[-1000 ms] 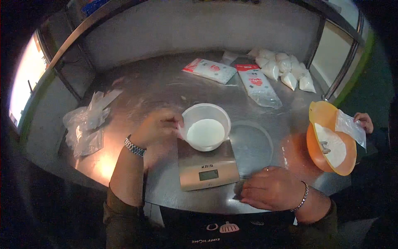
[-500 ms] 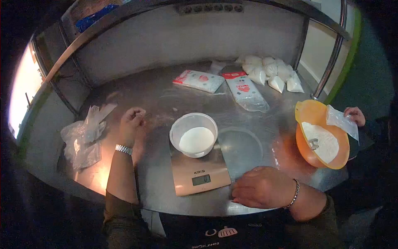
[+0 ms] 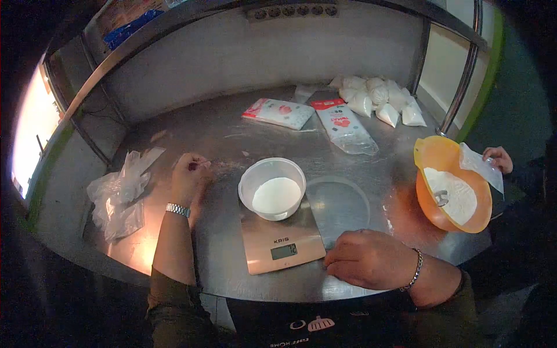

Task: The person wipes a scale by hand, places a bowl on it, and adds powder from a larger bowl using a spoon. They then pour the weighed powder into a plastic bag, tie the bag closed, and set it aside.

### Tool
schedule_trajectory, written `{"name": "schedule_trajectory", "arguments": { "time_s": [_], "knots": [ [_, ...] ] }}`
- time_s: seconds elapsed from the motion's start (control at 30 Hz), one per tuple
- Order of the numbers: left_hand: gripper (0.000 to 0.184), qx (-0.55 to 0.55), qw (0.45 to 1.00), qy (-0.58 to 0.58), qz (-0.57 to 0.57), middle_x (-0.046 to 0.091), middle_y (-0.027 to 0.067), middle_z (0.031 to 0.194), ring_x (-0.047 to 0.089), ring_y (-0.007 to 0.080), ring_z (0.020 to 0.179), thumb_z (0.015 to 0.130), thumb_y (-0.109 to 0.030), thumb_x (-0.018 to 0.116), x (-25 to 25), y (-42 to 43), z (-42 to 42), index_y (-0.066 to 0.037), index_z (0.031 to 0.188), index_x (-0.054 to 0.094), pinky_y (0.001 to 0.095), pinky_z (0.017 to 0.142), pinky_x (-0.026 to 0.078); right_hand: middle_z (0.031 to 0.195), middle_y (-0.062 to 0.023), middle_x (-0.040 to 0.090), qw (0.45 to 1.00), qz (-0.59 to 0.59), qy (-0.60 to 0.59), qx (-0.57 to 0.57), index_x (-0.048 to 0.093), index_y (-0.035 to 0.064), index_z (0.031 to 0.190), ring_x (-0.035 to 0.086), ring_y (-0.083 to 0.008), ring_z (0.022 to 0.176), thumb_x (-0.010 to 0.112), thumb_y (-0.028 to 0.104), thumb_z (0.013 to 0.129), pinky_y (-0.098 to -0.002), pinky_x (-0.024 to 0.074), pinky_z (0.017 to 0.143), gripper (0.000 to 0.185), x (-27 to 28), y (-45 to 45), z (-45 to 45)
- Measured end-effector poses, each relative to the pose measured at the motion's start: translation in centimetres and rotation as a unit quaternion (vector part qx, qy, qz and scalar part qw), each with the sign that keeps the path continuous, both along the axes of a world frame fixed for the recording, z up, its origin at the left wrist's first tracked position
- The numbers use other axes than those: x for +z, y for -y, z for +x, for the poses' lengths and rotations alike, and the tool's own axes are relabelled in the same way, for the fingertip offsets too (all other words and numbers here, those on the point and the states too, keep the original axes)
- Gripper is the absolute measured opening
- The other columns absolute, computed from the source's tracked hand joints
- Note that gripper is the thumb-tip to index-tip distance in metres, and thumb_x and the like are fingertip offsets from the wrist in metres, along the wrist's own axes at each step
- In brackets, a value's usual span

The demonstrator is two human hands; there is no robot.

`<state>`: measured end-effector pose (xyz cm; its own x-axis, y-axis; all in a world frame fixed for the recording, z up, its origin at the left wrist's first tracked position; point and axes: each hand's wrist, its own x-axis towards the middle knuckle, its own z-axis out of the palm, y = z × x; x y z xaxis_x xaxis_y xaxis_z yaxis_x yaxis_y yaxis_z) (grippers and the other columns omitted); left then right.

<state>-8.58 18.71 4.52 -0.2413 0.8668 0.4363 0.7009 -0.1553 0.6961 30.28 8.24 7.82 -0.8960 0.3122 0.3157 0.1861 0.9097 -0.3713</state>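
Observation:
A clear plastic tub with white powder in it stands on the silver KRIS kitchen scale, whose display is lit. My left hand, with a watch at the wrist, is left of the tub and apart from it. Its fingers are curled, and what they hold, if anything, is too small to make out. My right hand rests on the steel table by the scale's lower right corner, fingers bent together, their tips hidden. Right of the tub lies a round clear lid.
Crumpled plastic bags lie at the left. Two printed packets and several tied powder bags are at the back. Another person's hand holds a clear bag over an orange bowl of powder with a metal scoop.
My left hand has let go of the tub's rim and moved left. The scale's displayed number has changed. The view has shifted; my right hand remains beside the scale.

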Motion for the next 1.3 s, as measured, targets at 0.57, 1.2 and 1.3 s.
{"name": "schedule_trajectory", "arguments": {
  "time_s": [0.57, 1.2, 1.3],
  "knots": [
    [0.017, -0.019, 0.99, -0.105, 0.088, 0.05, 0.0054, 0.076, 0.052, 0.0167, 0.07, 0.069, 0.0, 0.065, -0.9, -0.5, -0.8, -0.004, 0.073, 0.05, 0.0272, 0.064, 0.044, 0.094, -0.0071, 0.058, 0.999, 0.011, -0.024, 0.024, 0.058, 0.0052, 0.085, 0.055, -0.0236, 0.087, 0.055, 0.014, 0.074, -0.0347, 0.0486, 0.075, 0.015, -0.2, -0.2, 0.0],
    [0.016, 0.018, 0.991, -0.125, 0.032, 0.048, 0.0046, 0.076, 0.05, 0.0149, 0.068, 0.069, 0.0, 0.063, 1.3, 1.0, 1.5, -0.005, 0.072, 0.048, 0.0267, 0.061, 0.043, 0.098, -0.0081, 0.059, 0.999, 0.002, 0.013, 0.029, 0.06, 0.0029, 0.087, 0.056, -0.0238, 0.09, 0.055, 0.015, 0.078, -0.0357, 0.0488, 0.075, 0.015, -0.2, -0.5, 0.1],
    [0.018, -0.036, 0.995, -0.087, 0.035, 0.048, 0.0045, 0.075, 0.05, 0.015, 0.067, 0.068, -0.002, 0.065, -0.7, -0.8, -0.8, -0.005, 0.072, 0.048, 0.0263, 0.061, 0.042, 0.095, -0.0077, 0.058, 1.0, 0.001, 0.012, 0.027, 0.059, 0.0033, 0.085, 0.055, -0.0233, 0.09, 0.054, 0.014, 0.078, -0.0347, 0.0489, 0.075, 0.014, 0.0, -0.4, 0.0]
  ]
}}
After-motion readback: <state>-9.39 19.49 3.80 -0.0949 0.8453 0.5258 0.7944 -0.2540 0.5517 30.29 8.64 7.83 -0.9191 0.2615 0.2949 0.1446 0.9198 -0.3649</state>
